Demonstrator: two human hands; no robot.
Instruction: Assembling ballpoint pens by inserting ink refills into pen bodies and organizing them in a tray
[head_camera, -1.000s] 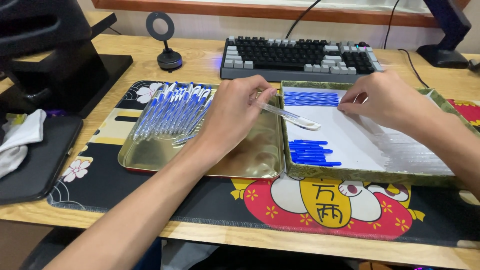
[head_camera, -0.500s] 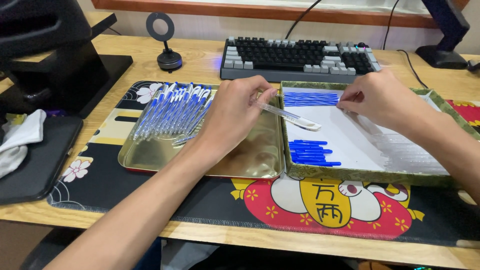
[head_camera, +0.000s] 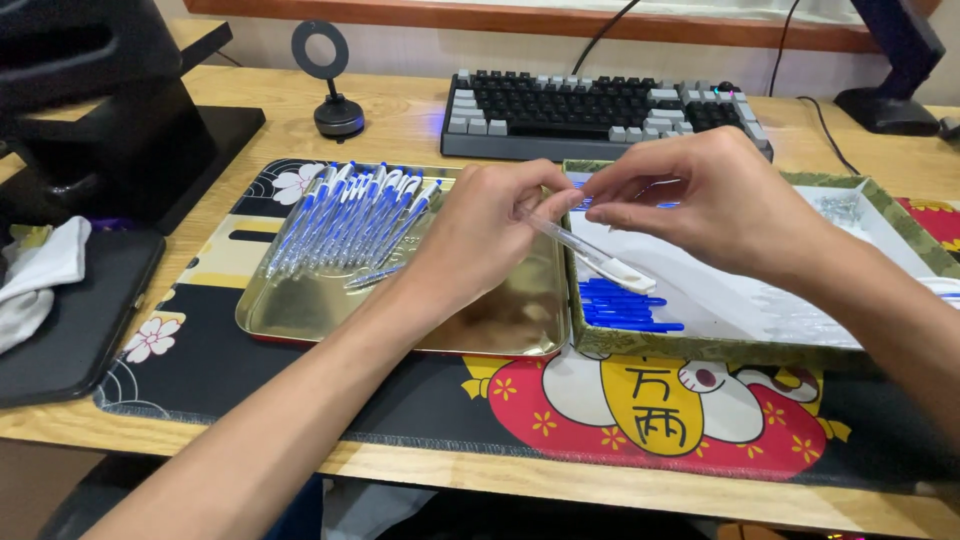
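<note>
Right hand (head_camera: 715, 205) now up from box (head_camera: 880, 205), meeting left hand (head_camera: 490, 235). Both pinching clear pen barrel (head_camera: 590, 250) over tray (head_camera: 300, 320) edge; likely fitting a refill.

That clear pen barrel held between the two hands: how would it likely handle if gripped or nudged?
The clear pen barrel spans the gap between the left hand and the right hand without sagging, so it is probably stiff. Fingertips alone carry it, so it is likely light. Being round and smooth, it may roll on the gold tray and slip in a loose pinch.
</note>
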